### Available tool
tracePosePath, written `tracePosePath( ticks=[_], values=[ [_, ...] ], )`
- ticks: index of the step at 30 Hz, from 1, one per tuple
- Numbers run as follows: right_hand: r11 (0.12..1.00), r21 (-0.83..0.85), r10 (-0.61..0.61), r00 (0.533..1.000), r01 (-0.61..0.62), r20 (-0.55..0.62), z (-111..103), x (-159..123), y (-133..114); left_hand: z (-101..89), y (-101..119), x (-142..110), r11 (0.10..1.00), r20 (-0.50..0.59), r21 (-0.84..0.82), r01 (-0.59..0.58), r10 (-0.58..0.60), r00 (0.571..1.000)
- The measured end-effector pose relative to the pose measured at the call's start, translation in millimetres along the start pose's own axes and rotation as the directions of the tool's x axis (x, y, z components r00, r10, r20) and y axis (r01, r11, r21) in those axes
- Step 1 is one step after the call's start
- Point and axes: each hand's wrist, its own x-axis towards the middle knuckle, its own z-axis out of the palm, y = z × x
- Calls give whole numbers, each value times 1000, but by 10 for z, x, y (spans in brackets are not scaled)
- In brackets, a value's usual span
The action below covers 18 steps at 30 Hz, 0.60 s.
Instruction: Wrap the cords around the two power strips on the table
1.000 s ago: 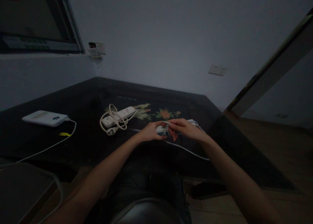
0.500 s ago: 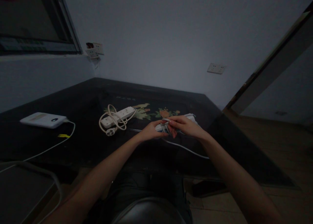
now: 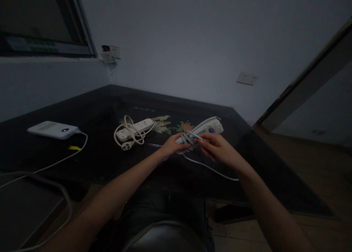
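A white power strip with blue parts (image 3: 217,126) is tilted between my hands above the black table (image 3: 115,178). My left hand (image 3: 172,145) is closed round its near left end, thumb in front. Loops of pale cord cross the strip beside the left thumb. With its fingertips, my right hand (image 3: 221,149) pinches a stretch of that cord close to the strip's middle. A loose length of white cord (image 3: 210,169) trails from below the strip to the right over the tabletop. The right fingers partly hide the strip's lower side.
Left of my hands lies another white power strip (image 3: 141,126), its cord looped round it and its plug (image 3: 126,145) at the near end. A white power bank (image 3: 53,130) with a cable sits farther left, near a yellow tag (image 3: 74,148). Wall sockets (image 3: 246,78) are behind the table.
My right hand has moved slightly right and down, away from my left hand, drawing the cord. The power strip now tilts up at its far right end and shows more. My left hand keeps its hold.
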Motion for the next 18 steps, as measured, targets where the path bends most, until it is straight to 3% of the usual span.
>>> tracePosePath(
  ticks=[6, 13, 18],
  values=[
    [998, -30, 43, 992, -47, -119, -15, -99, 247, 5, 40, 2, 971, -77, -240, 9, -28, 997],
    [999, -32, 5, 988, -11, -157, 93, -130, 396, 35, 94, -29, 950, -73, -311, 14, -39, 997],
    [992, -122, -27, 981, 3, -193, 86, -134, 540, 13, 94, -36, 926, -64, -376, 27, -55, 996]
  ],
)
